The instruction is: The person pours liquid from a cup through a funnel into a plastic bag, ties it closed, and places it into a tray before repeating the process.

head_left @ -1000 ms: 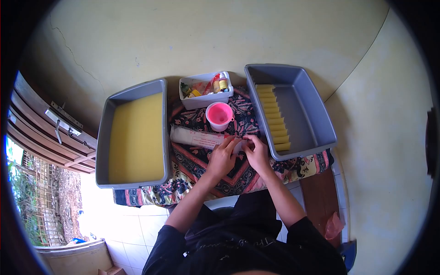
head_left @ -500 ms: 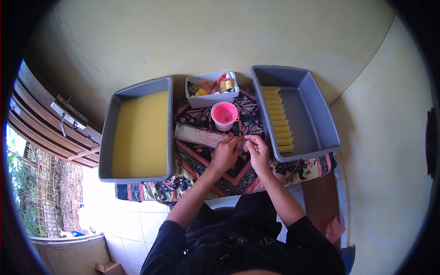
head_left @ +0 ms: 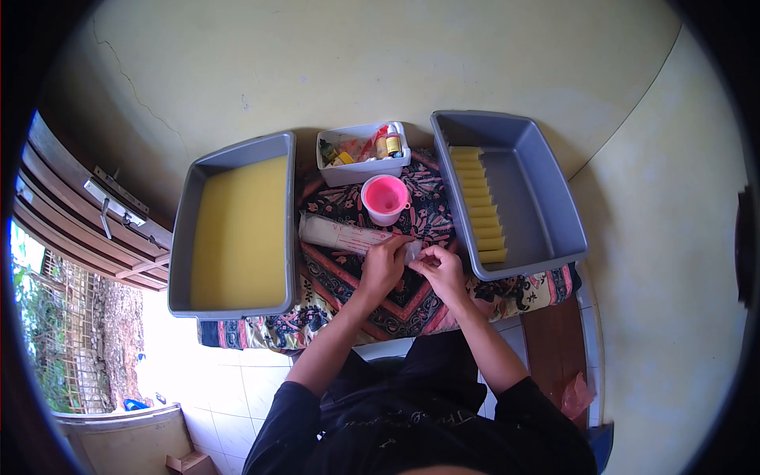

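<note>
A long, pale plastic-wrapped pack with red print (head_left: 336,234) lies slantwise on the patterned cloth. My left hand (head_left: 383,267) is closed over the pack's right end. Clear plastic (head_left: 412,251) pokes out between my two hands. The thumb and fingers of my right hand (head_left: 443,274) are pinched together at the edge of that plastic. Whether the plastic is a separate piece or part of the wrapping cannot be made out. Just beyond the pack stands a pink cup-like vessel with a white outside (head_left: 385,199).
At left, a grey tray (head_left: 291,229) holds yellow liquid. On the right, another grey tray (head_left: 546,206) has a row of yellow tube-shaped packets (head_left: 481,212) along its left side. A white bin (head_left: 360,172) with small bottles stands at the back, against the wall.
My right hand has shifted slightly left and down, with its fingers now lower at the clear plastic. My left hand stays on the pack's end. The whole view has tilted slightly.
</note>
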Motion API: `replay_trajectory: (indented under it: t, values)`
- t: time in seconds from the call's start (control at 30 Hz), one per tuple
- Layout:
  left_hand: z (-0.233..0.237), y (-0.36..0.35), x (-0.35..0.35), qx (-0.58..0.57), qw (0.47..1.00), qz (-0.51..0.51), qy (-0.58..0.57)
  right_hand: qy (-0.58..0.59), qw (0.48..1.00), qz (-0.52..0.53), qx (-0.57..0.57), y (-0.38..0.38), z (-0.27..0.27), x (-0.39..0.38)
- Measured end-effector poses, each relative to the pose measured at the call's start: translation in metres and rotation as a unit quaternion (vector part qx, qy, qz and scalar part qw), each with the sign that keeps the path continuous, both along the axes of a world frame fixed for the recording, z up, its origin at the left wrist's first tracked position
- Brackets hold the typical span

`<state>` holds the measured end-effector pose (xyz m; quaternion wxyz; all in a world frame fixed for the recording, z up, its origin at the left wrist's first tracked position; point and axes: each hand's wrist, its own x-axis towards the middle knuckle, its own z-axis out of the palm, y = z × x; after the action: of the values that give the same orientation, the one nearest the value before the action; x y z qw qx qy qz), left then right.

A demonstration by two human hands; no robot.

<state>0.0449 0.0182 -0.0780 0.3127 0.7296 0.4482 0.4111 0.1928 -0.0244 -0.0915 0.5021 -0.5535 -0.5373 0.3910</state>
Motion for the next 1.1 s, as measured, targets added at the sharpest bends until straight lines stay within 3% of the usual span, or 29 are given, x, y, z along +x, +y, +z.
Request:
replay_trajectory:
  t: [0.07,0.23,0.4,0.5,0.57,0.6,0.63,0.67,0.8,0.87,1.1]
  values:
    - [0.000,0.001,-0.002,-0.064,0.998,0.014,-0.009,0.000,1.000,0.000,0.017,0.001,-0.009,0.001]
    - [-0.011,0.004,-0.002,-0.046,0.997,0.039,-0.041,-0.114,0.993,-0.002,0.025,0.001,-0.012,0.007]
    - [-0.008,0.006,-0.004,-0.061,0.994,0.042,-0.078,-0.135,0.990,-0.006,0.024,0.001,-0.008,0.006]
    - [-0.004,0.006,-0.004,-0.139,0.988,0.024,-0.064,-0.124,0.991,-0.020,0.034,-0.003,-0.005,0.001]
    - [-0.005,0.003,-0.002,-0.135,0.982,0.000,-0.136,-0.109,0.994,-0.022,0.022,-0.005,0.003,-0.003]
    - [0.000,0.001,0.000,-0.133,0.982,-0.001,-0.136,-0.174,0.975,-0.073,0.117,-0.005,0.009,-0.005]
    - [0.005,-0.002,0.002,-0.058,0.993,-0.009,-0.101,-0.236,0.941,-0.122,0.210,-0.005,0.015,-0.007]
    - [0.009,-0.004,0.002,0.017,0.998,-0.017,-0.065,-0.236,0.941,-0.122,0.210,-0.007,0.021,-0.009]
    - [0.004,-0.006,0.003,0.060,0.997,-0.042,-0.010,-0.227,0.947,-0.115,0.195,-0.008,0.033,-0.009]
    - [-0.001,-0.002,0.003,0.149,0.988,-0.045,0.017,-0.227,0.950,-0.089,0.197,-0.006,0.031,-0.009]
    - [-0.001,-0.003,0.005,0.093,0.994,-0.045,0.031,-0.174,0.971,-0.062,0.154,-0.001,0.025,-0.007]
